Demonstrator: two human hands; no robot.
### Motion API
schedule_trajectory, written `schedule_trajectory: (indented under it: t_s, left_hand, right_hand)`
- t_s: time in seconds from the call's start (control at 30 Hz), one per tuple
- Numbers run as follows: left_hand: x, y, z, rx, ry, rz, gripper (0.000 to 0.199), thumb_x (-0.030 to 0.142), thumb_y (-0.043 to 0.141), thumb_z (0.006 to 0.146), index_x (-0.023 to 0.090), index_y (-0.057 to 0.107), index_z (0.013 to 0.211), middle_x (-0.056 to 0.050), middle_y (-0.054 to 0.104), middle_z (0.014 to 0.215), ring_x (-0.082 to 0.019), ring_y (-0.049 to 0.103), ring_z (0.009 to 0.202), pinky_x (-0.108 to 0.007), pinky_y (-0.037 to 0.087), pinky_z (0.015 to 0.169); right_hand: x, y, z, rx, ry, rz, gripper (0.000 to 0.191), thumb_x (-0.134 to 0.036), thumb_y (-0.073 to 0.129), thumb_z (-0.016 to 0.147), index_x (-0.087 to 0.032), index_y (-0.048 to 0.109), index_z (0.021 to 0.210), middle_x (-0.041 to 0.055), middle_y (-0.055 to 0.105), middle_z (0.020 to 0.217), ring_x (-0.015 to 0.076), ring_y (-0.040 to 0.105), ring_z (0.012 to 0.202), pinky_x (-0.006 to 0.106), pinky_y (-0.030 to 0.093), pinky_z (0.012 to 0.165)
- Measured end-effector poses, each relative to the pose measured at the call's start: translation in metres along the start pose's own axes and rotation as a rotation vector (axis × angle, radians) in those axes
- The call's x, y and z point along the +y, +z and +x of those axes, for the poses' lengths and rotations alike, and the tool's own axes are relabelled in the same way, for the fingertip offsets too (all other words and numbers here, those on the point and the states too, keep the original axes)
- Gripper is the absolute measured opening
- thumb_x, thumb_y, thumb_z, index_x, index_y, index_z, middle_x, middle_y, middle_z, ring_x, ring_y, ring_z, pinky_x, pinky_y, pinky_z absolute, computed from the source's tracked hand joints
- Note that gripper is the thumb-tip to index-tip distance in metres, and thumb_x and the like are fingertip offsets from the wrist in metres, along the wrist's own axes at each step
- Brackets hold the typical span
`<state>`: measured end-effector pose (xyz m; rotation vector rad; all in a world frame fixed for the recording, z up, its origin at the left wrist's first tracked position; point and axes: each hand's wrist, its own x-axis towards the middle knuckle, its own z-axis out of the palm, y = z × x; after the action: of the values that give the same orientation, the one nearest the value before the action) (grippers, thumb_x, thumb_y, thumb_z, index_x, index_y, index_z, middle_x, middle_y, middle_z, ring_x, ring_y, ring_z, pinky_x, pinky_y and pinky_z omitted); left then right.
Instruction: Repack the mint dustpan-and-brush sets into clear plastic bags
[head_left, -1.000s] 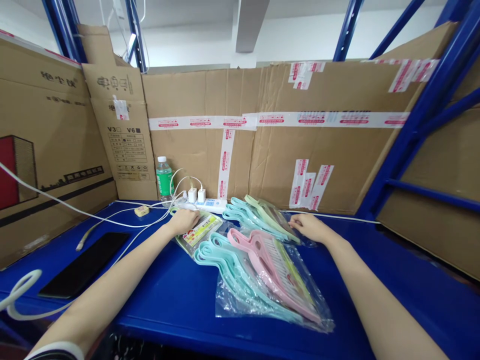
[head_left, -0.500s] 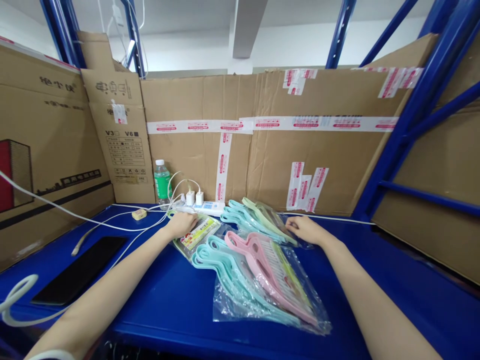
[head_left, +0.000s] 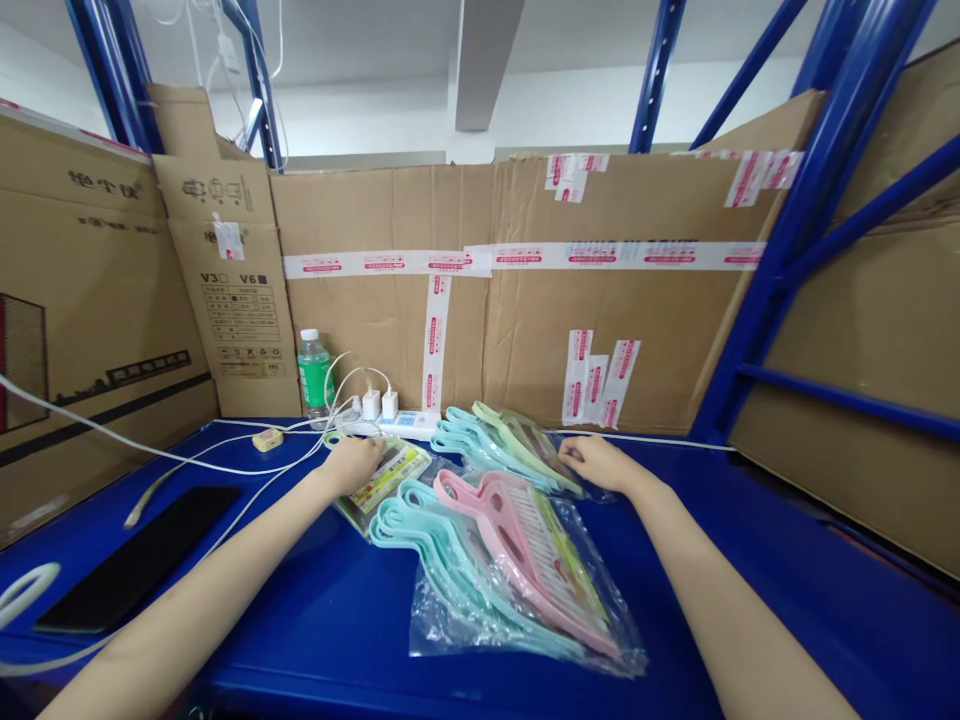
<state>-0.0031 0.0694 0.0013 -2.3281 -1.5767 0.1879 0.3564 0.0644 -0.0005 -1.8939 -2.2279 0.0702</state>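
My left hand (head_left: pixel 352 465) lies on the upper end of a clear bag with a printed yellow-and-green label (head_left: pixel 388 477), fingers together. My right hand (head_left: pixel 596 462) is curled at the edge of a bag of aqua and pale green plastic pieces (head_left: pixel 510 450). Nearer me, a pink plastic comb-like brush (head_left: pixel 517 540) lies with aqua pieces (head_left: pixel 435 560) in another clear bag, between my hands. Whether either hand grips its bag is hard to tell.
A white power strip (head_left: pixel 394 425) with chargers and a water bottle (head_left: pixel 315 375) stand behind my left hand. White cables cross the blue steel shelf (head_left: pixel 300 625), and a black tablet (head_left: pixel 135 560) lies on the left. Taped cardboard (head_left: pixel 600 300) walls the back.
The whole view has shifted down and to the left as my head moved. Both hands stay at the same bags, and the bags have not visibly moved.
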Motion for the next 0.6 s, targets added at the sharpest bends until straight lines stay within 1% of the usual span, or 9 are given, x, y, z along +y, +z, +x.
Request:
schedule_trajectory:
  t_s: [0.13,0.23,0.33,0.4,0.5,0.57,0.6]
  left_hand:
    - [0.004,-0.005,-0.013,-0.026,0.011,0.02,0.038,0.001,0.039,0.083,0.006,0.061,0.113,-0.023,0.069,0.103,-0.029,0.07,0.092,-0.04,0.055,0.081]
    - [0.006,-0.006,-0.034,-0.036,0.022,0.029,0.039,0.001,0.039,0.081,0.007,0.063,0.111,-0.022,0.067,0.106,-0.029,0.068,0.098,-0.04,0.054,0.083]
    - [0.007,-0.002,-0.06,-0.039,0.051,0.012,0.043,0.002,0.037,0.081,0.01,0.065,0.112,-0.019,0.067,0.108,-0.028,0.065,0.106,-0.04,0.053,0.088]
    - [0.007,0.004,-0.076,-0.017,0.073,-0.028,0.05,0.003,0.035,0.08,0.011,0.063,0.119,-0.019,0.066,0.116,-0.028,0.062,0.112,-0.042,0.05,0.094]
    - [0.004,0.019,-0.099,0.049,0.092,-0.101,0.059,0.003,0.031,0.08,0.016,0.059,0.13,-0.015,0.061,0.131,-0.027,0.056,0.123,-0.044,0.045,0.103]
    - [-0.001,0.032,-0.116,0.112,0.084,-0.153,0.06,0.007,0.03,0.083,0.022,0.056,0.135,-0.011,0.058,0.136,-0.027,0.055,0.125,-0.045,0.044,0.106]
    - [-0.005,0.04,-0.125,0.153,0.076,-0.188,0.058,0.012,0.03,0.086,0.026,0.055,0.136,-0.008,0.059,0.137,-0.026,0.056,0.123,-0.044,0.046,0.105]
  right_hand:
    - [0.0,-0.001,0.0,-0.002,-0.005,-0.001,0.024,-0.011,0.048,0.085,-0.018,0.07,0.081,0.0035,0.068,0.068,0.0165,0.062,0.065,0.024,0.039,0.062]
    - [0.0,-0.001,0.0,-0.004,-0.009,0.002,0.023,-0.011,0.048,0.085,-0.018,0.07,0.081,0.0043,0.069,0.069,0.017,0.062,0.066,0.024,0.04,0.063]
    - [-0.001,-0.001,0.0,-0.005,-0.015,0.01,0.023,-0.011,0.048,0.084,-0.018,0.07,0.08,0.0041,0.068,0.069,0.017,0.062,0.065,0.025,0.04,0.062]
    - [-0.001,-0.001,-0.001,-0.001,-0.02,0.017,0.023,-0.011,0.048,0.084,-0.018,0.069,0.079,0.0038,0.068,0.068,0.0173,0.062,0.064,0.025,0.04,0.062]
    - [-0.001,-0.002,-0.002,0.004,-0.027,0.026,0.023,-0.012,0.047,0.083,-0.018,0.069,0.077,0.0036,0.068,0.068,0.0175,0.062,0.064,0.025,0.041,0.061]
    - [-0.001,-0.002,-0.002,0.003,-0.027,0.032,0.023,-0.012,0.047,0.083,-0.018,0.068,0.077,0.0035,0.068,0.067,0.0173,0.061,0.063,0.025,0.041,0.061]
    - [-0.001,-0.002,-0.002,0.001,-0.026,0.036,0.023,-0.012,0.047,0.082,-0.018,0.068,0.077,0.0034,0.068,0.066,0.0172,0.061,0.062,0.025,0.041,0.061]
